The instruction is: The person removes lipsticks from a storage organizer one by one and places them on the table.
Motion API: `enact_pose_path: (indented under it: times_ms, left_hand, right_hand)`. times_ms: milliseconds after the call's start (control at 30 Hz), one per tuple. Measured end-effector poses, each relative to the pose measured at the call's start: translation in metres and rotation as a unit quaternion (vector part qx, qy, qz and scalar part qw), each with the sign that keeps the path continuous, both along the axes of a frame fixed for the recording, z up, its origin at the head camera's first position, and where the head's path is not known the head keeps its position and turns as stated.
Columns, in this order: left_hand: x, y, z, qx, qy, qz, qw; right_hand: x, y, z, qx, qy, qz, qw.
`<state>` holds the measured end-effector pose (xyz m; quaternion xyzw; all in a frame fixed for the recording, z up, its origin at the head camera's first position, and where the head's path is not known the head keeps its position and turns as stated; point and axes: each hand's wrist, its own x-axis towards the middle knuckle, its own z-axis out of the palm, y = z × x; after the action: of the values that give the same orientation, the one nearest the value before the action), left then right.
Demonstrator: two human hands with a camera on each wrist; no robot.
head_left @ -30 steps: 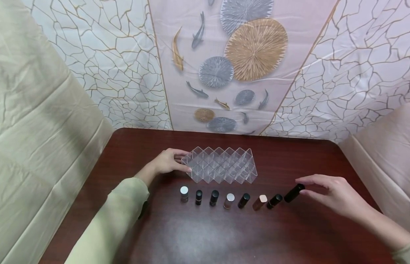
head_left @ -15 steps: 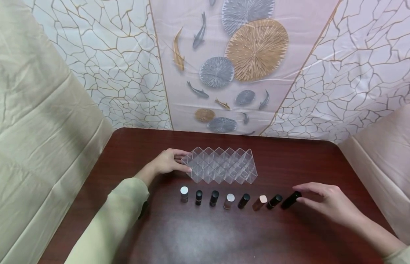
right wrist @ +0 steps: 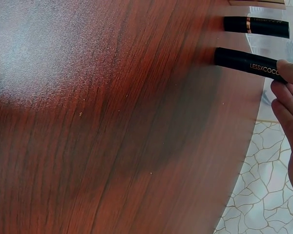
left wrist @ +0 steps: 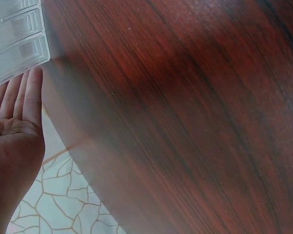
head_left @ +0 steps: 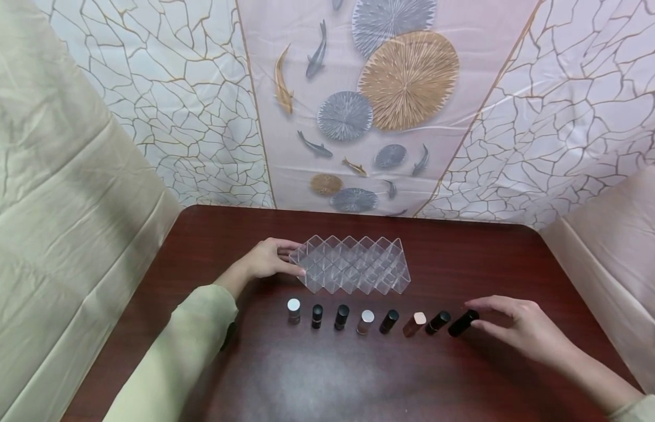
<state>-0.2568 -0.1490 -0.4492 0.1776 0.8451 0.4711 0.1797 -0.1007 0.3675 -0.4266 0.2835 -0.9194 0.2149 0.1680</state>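
My right hand (head_left: 528,325) pinches the top of a black lipstick tube (head_left: 462,323) between thumb and fingers, at the right end of a row of lipsticks. In the right wrist view this tube (right wrist: 244,62) carries gold lettering, and its base appears to meet the table. Beside it stands another black lipstick (head_left: 438,322) with a copper-coloured band. My left hand (head_left: 266,258) touches the left end of a clear lipstick organizer (head_left: 353,264) with diamond-shaped compartments. In the left wrist view its fingers (left wrist: 34,92) lie straight, tips against the organizer's edge; the thumb is out of that view.
Leftward along the row stand a rose-brown lipstick (head_left: 414,324), a silver-topped one (head_left: 366,322), a white-topped one (head_left: 294,310) and several black ones. The dark red wooden table (head_left: 327,375) ends at a patterned cloth backdrop (head_left: 211,105); pale fabric hangs at both sides.
My right hand has lowered the black lipstick tube and brought it slightly left, to the end of the row. My left hand and the organizer have stayed in place.
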Motion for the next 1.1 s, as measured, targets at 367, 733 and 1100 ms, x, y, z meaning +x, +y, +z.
enact_pose_path:
  times_ms: [367, 733, 1100]
  left_hand:
    - [-0.001, 0.003, -0.001, 0.000, 0.001, -0.005, 1.0000]
    - [-0.005, 0.003, 0.003, -0.036, 0.011, -0.014, 0.9992]
    - [-0.002, -0.003, 0.009, -0.059, 0.027, -0.020, 0.9977]
  right_hand:
    - [0.001, 0.001, 0.004, 0.020, -0.009, -0.003, 0.9998]
    - [-0.003, 0.000, 0.018, 0.038, -0.004, -0.009, 0.9992]
    - [-0.012, 0.003, 0.035, 0.045, -0.005, 0.000, 0.9990]
